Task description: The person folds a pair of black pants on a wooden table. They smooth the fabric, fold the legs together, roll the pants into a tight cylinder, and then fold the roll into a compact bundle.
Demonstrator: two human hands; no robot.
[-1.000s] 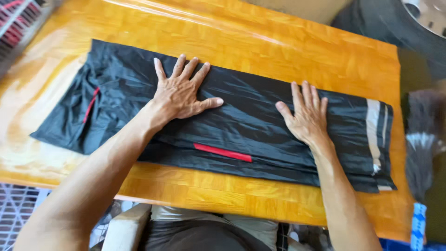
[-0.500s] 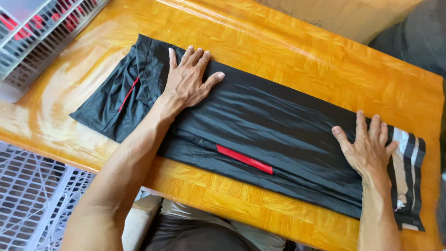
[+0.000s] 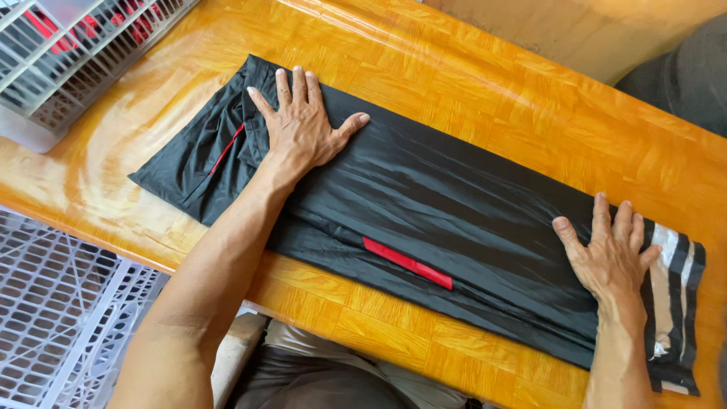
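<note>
Black folded trousers (image 3: 454,220) lie stretched in a long band across a glossy orange wooden table (image 3: 530,98), running from the upper left down toward the lower right of the view. The fabric is thin and slightly shiny, with fine creases along its length.

The person's left hand (image 3: 303,125) rests flat on the upper-left part of the garment, palm down, fingers spread and pointing away from the body, thumb stuck out to the side. It grips nothing; it only presses on the cloth. Just beside its little finger, the cloth bunches into looser folds, where a thin red line (image 3: 226,150) of piping shows.

The person's right hand (image 3: 609,254) lies flat near the far right end of the garment, also palm down with fingers apart and nothing grasped. Touching its outer edge is a section of grey and black stripes (image 3: 674,295) that ends the band of fabric.

Between the two hands, well apart from each, a short red strip (image 3: 407,263) sits on the near edge of the trousers, toward the person's body.

Both forearms reach in from the bottom of the view. A white plastic basket (image 3: 68,60) with a grid wall stands at the table's upper-left corner, clear of the cloth. A white lattice surface (image 3: 53,303) shows below the table at lower left.
</note>
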